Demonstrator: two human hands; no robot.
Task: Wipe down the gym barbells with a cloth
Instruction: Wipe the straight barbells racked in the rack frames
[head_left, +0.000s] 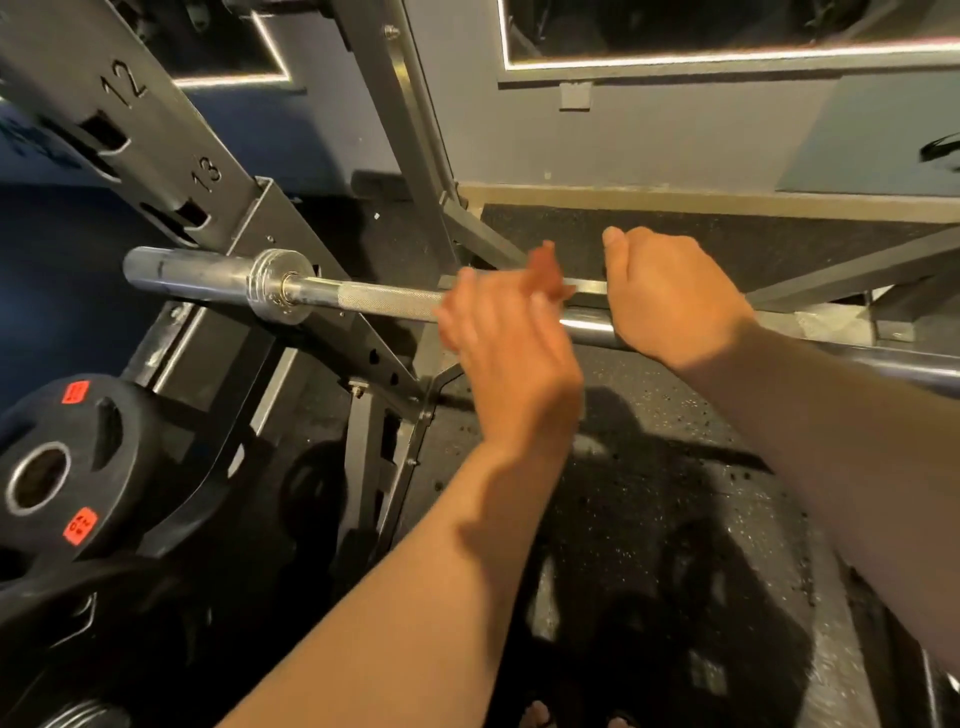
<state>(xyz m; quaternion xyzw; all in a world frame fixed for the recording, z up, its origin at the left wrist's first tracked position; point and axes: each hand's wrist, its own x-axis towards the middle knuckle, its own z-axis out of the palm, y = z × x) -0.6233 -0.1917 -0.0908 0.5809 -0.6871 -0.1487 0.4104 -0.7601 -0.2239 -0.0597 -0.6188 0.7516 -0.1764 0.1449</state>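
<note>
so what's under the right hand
The right hand curls over the barbell, on its smooth part. The stretch of bar beneath the palm is covered. Farther below the bar lies speckled black floor.

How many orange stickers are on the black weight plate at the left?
2: an upper sticker by the plate's top rim, a lower sticker below its centre hole. Darker plates underneath may hide more.

barbell (363, 300) across rack upright (156, 135), weight plate (122, 493) below at left, right hand (670, 296) on barbell
</note>
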